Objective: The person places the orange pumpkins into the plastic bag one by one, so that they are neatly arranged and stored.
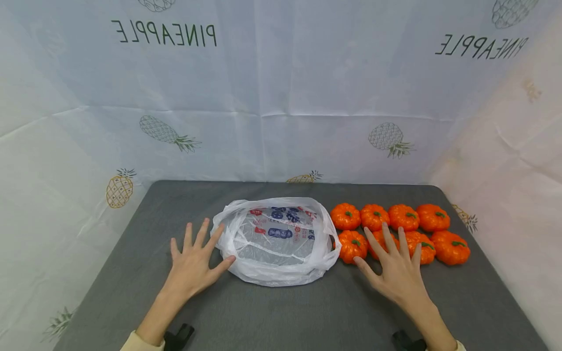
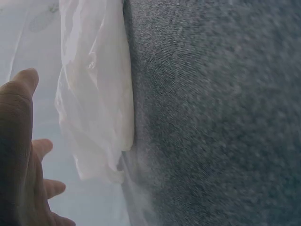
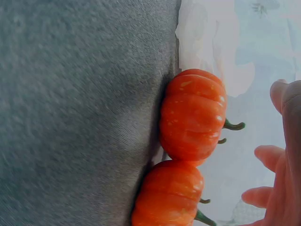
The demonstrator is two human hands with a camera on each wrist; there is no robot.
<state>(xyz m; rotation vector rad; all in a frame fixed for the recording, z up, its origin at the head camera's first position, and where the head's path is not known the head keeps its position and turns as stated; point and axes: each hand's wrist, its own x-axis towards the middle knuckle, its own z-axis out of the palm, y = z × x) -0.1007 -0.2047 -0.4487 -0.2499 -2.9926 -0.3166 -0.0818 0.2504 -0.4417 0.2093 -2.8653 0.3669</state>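
Note:
A white plastic bag (image 1: 281,279) lies on the grey table with its mouth spread wide, printed red and blue lettering showing inside. To its right, small orange pumpkins (image 1: 346,216) with green stems stand in two rows. My left hand (image 1: 191,268) is at the bag's left side, fingers spread and thumb tip at the rim. Fingers spread, my right hand (image 1: 397,275) is over the front row of pumpkins and partly hides some of them. Neither hand holds anything. In the right wrist view, two pumpkins (image 3: 193,115) sit beside the fingers.
The grey table (image 1: 281,317) has a far edge against a white cloth (image 1: 281,87) printed with pineapples, which also hangs at both sides. Dark straps (image 1: 179,337) are at the wrists.

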